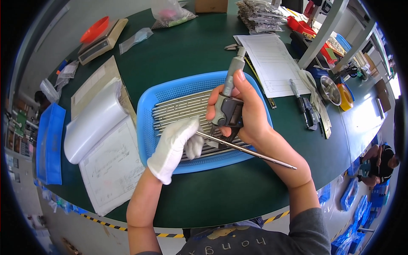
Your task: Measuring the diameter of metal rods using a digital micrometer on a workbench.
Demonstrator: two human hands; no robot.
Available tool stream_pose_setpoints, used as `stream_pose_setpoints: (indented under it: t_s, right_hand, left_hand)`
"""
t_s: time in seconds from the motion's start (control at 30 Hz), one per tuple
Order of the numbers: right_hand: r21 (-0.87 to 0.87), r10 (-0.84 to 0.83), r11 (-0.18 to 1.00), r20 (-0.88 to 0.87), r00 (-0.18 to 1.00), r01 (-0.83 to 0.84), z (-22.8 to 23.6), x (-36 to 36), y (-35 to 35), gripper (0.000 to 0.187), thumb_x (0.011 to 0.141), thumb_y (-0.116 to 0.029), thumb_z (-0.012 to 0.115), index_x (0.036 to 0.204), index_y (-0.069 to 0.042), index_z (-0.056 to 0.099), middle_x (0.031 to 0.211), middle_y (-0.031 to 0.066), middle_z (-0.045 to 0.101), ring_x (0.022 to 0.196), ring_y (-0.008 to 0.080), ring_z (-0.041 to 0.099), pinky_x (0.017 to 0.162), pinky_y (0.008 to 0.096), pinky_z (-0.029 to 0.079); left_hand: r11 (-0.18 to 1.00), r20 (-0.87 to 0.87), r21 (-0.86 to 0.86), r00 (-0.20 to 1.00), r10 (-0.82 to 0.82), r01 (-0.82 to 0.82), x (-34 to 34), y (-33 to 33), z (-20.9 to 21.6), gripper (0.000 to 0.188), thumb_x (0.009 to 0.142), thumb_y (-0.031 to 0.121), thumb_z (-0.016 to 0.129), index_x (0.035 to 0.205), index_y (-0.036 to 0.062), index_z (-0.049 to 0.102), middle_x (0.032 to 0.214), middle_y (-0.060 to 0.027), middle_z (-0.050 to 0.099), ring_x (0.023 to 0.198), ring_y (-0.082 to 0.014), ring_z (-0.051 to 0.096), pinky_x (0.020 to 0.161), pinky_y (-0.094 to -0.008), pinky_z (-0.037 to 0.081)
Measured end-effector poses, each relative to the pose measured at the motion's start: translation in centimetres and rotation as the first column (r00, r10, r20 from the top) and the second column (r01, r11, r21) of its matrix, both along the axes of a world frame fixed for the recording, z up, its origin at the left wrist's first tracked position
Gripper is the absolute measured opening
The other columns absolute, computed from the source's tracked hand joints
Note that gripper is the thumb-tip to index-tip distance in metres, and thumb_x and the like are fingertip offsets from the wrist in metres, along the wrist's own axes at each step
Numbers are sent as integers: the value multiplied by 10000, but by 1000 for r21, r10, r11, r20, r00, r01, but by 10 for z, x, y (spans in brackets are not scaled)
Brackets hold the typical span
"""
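My left hand (174,143), in a white glove, pinches a thin metal rod (263,154) near one end. Small holes dot the rod, which slants down to the right past my right wrist. My bare right hand (253,111) is wrapped round a digital micrometer (236,68), its grey barrel pointing up and away. The micrometer's jaws sit close to the rod's held end; my hands partly hide whether they touch it. Beneath both hands stands a light blue plastic basket (145,111), where many similar metal rods (180,105) lie side by side.
Left are drawing sheets (111,170), a curled plastic folder (95,123), a blue tray (51,144) and a scale (104,41) with a red bowl (94,29). A printed form (272,63), another micrometer (307,111) and a metal bowl (330,90) lie right. A person (380,163) sits beyond.
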State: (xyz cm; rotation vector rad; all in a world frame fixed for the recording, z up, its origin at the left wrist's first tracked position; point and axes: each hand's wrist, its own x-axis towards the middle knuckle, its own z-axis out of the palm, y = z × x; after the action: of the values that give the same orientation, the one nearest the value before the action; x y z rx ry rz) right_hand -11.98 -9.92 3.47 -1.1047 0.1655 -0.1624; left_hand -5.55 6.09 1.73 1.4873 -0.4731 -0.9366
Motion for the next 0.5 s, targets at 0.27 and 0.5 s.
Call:
stream_pose_setpoints:
  t_s: [0.27,0.5]
  right_hand:
    - [17,-106,994,-6,994,106,-5,5,-5,586,847,-559,326,787,-12,529,622,104,565,377,127,452,353,219,373]
    - [-120,-99,988,-15,995,96,-5,5,0,564,862,-547,295,786,-37,521,628,93,565,395,123,459,358,216,374]
  left_hand:
    - [990,986,-84,-136,99,114,-21,-20,0,196,634,112,645,795,87,536,562,-26,438,462,-182,471,420,-323,386]
    - [995,981,64,-177,-77,-77,-39,-28,-13,203,635,96,639,790,91,509,543,-14,464,455,-185,493,411,-316,402]
